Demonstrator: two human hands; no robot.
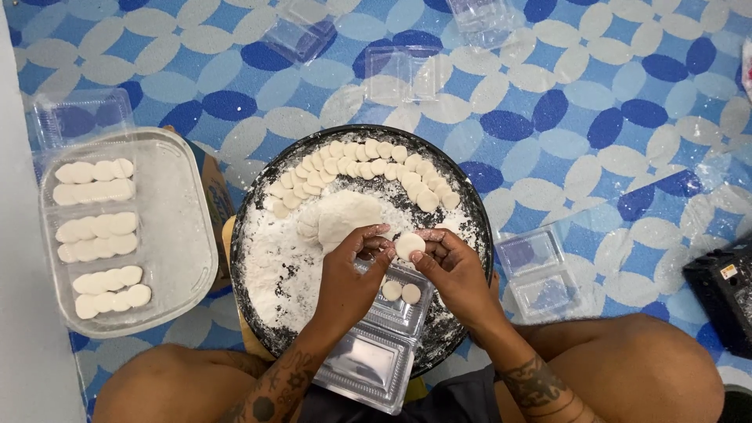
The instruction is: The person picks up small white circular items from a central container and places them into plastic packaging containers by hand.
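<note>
Left hand [350,274] and right hand [453,270] brought together over the flour-dusted round tray [258,227], fingertips of both pinched on one flat white dough disc [409,245], held just above the open clear plastic clamshell box [376,345]. Both hands dusted with flour, forearms tattooed.

Directly below the disc, two more dough discs [401,291] lying side by side in the clamshell's upper half, touching each other. Lower half of the clamshell bare, resting over the tray's near rim and the lap.

Behind the left hand, a larger lump of dough [345,213] sitting in loose flour [278,266]. Beyond it, a curved double row of small discs [368,163], overlapping one another along the tray's far edge from left round to right.

Left of the tray, a clear rectangular plastic tray [176,235] holding three groups of white discs [98,235], laid in overlapping rows, well apart from the hands. An empty clamshell [82,116] just behind it.

Right of the round tray, another open clear clamshell [540,274] on the blue-and-white patterned mat [595,117]. More empty clamshells [403,74] farther off near the top. A black box-shaped object [724,294] at the right edge, too cropped to identify. Bare knees at both lower corners.
</note>
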